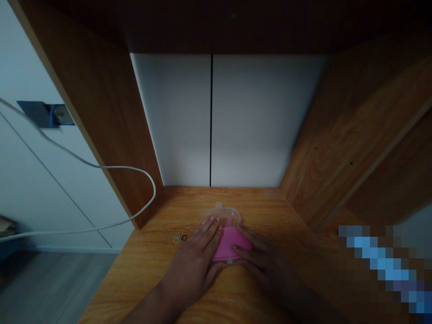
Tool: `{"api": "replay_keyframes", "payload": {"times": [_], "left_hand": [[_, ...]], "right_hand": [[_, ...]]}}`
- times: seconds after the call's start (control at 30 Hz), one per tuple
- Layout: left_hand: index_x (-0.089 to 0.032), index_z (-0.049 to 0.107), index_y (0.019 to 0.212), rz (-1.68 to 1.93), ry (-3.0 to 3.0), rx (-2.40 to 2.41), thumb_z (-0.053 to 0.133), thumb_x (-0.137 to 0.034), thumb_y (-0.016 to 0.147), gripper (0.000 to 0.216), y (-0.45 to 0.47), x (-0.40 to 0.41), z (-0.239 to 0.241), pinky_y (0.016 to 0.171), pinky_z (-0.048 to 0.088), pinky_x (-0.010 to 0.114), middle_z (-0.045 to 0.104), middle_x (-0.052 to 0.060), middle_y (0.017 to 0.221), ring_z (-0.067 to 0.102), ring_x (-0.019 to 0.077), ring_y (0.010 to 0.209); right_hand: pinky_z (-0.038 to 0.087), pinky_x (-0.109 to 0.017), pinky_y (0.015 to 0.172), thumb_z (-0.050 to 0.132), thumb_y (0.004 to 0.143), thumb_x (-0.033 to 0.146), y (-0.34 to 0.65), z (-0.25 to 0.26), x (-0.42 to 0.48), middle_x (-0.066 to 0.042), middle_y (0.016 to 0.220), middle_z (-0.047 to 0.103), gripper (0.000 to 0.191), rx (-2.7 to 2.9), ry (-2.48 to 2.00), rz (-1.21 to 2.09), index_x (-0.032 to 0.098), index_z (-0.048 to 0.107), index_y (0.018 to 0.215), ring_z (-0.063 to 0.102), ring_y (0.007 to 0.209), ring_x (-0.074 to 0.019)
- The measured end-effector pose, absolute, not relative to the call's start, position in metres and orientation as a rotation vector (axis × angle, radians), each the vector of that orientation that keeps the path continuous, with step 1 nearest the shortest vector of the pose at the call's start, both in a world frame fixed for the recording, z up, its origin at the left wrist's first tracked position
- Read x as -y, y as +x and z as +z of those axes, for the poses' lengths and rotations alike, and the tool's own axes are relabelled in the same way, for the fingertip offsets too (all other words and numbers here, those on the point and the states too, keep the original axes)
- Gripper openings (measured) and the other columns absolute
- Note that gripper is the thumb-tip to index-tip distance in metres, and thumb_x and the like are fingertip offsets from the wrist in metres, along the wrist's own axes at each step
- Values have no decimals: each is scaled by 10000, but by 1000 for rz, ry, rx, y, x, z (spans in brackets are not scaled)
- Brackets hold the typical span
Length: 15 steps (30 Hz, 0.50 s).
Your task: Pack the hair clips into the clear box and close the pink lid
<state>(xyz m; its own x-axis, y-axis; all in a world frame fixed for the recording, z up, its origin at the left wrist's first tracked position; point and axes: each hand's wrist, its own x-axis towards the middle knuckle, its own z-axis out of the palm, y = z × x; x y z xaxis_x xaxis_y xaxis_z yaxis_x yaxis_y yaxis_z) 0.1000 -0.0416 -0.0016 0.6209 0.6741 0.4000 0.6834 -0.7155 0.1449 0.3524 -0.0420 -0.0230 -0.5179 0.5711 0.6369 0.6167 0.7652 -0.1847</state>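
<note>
A small plastic case [231,245] with a bright pink section lies on the wooden desktop, and a clear rounded part [221,212] with a small tab extends at its far side. My left hand [199,252] rests over its left side, fingers stretched together across the clear part and pink edge, thumb by the near edge. From the right, my right hand [266,261] grips the pink section, fingers bent over it and thumb low at the front. A thin pink strip [230,221] shows within the clear part. What lies under my palms is hidden.
Several small bands, pale and black [179,238], lie left of my left hand. A white cable [153,189] loops over the desk's left side. Wooden side panels [337,148] and a white back wall [249,121] enclose the desktop [135,279].
</note>
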Motion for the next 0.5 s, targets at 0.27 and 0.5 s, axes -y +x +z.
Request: {"api": "replay_keyframes", "payload": {"times": [0.27, 0.5], "left_hand": [[-110, 49, 1567, -746, -2781, 1305, 552, -335, 936, 838, 103, 42, -4, 1198, 175, 601, 144, 195, 1621, 90, 338, 1503], [-112, 44, 1556, -1017, -2783, 1217, 539, -368, 926, 841, 84, 31, -1, 1174, 181, 611, 148, 226, 1611, 119, 367, 1493]], "right_hand": [[523, -457, 1030, 600, 922, 214, 352, -19, 44, -69, 1426, 561, 360, 2280, -965, -129, 327, 653, 1260, 525, 1321, -249], [558, -475, 983, 619, 915, 293, 352, -24, 44, -67, 1408, 576, 328, 2222, -1120, -84, 340, 669, 1236, 618, 1204, -271]]}}
